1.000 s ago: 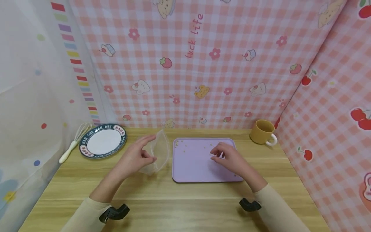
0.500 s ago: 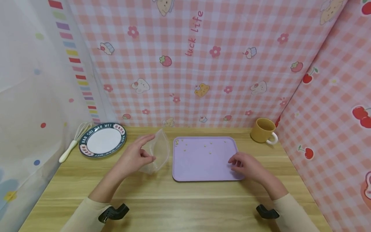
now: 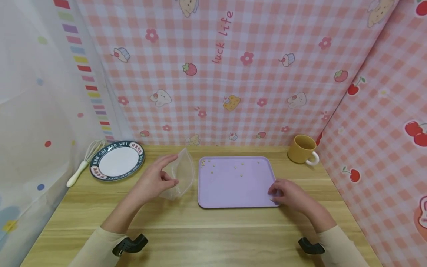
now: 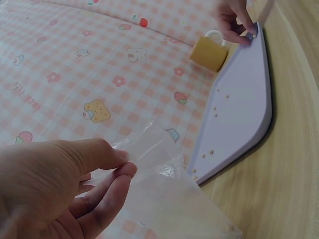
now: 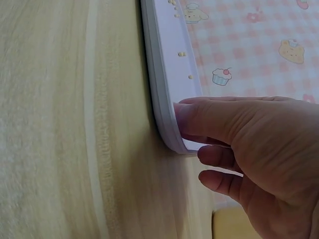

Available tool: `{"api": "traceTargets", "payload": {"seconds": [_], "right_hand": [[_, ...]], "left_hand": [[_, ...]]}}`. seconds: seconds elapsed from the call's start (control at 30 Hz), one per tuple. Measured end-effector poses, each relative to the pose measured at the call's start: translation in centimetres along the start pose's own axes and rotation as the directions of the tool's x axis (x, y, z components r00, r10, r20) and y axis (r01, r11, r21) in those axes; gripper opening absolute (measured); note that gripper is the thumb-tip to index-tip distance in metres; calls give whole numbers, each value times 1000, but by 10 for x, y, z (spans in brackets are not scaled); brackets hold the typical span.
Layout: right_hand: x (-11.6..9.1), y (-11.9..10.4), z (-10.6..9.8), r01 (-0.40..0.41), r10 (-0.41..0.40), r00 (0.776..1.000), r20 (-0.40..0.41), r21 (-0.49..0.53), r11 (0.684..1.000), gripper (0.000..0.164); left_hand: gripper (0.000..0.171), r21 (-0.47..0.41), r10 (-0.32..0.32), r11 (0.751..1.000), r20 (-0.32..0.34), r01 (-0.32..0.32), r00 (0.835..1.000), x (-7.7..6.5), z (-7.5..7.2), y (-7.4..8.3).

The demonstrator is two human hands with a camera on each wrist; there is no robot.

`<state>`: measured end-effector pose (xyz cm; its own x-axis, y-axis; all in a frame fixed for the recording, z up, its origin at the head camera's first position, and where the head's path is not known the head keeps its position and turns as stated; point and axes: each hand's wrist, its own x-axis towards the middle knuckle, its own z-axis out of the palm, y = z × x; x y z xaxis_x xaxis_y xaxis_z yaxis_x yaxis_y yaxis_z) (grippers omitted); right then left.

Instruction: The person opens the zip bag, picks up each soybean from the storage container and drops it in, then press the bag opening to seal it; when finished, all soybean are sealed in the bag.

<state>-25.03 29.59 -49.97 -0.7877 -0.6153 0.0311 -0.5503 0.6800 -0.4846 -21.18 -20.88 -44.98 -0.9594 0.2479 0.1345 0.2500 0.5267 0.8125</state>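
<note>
My left hand (image 3: 155, 181) pinches a clear plastic bag (image 3: 182, 172) and holds it up left of the tray; the left wrist view shows thumb and fingertips at the bag's upper edge. The lilac tray (image 3: 233, 187) lies flat on the table with several small yellow grains (image 3: 241, 175) scattered over it, some clustered in its far left corner. My right hand (image 3: 288, 194) has its fingers bent down at the tray's near right corner, its thumb (image 5: 204, 119) inside the rim. The fingertips are partly hidden, and I cannot tell whether they hold a grain.
A yellow mug (image 3: 301, 150) with a white handle stands at the back right. At the back left lie a white plate (image 3: 118, 161) with a dark patterned rim and a whisk (image 3: 81, 168). Patterned cloth (image 3: 213, 81) walls in the wooden table (image 3: 207, 237).
My right hand has moved right and nearer, from over the tray's right half to its near right corner, uncovering grains there. The left hand and bag have stayed nearly still.
</note>
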Motion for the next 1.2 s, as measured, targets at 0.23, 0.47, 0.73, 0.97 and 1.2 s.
{"api": "traceTargets", "payload": {"seconds": [0.23, 0.47, 0.73, 0.97, 1.2], "right_hand": [[1, 2, 2, 4, -4, 1000, 10, 10, 1000, 9], [3, 1, 4, 4, -4, 1000, 5, 39, 999, 11], [3, 2, 9, -39, 41, 999, -17, 106, 994, 12], [10, -3, 10, 42, -30, 993, -116, 102, 994, 14], [33, -17, 12, 160, -139, 964, -226, 80, 984, 13]], "left_hand": [[86, -3, -5, 1000, 1, 5, 1000, 0, 0, 2], [85, 14, -4, 1000, -3, 5, 1000, 0, -1, 4], [83, -4, 0, 1000, -4, 0, 1000, 0, -1, 6], [82, 4, 6, 1000, -3, -6, 1000, 0, -1, 6], [82, 1, 6, 1000, -4, -6, 1000, 0, -1, 7]]}}
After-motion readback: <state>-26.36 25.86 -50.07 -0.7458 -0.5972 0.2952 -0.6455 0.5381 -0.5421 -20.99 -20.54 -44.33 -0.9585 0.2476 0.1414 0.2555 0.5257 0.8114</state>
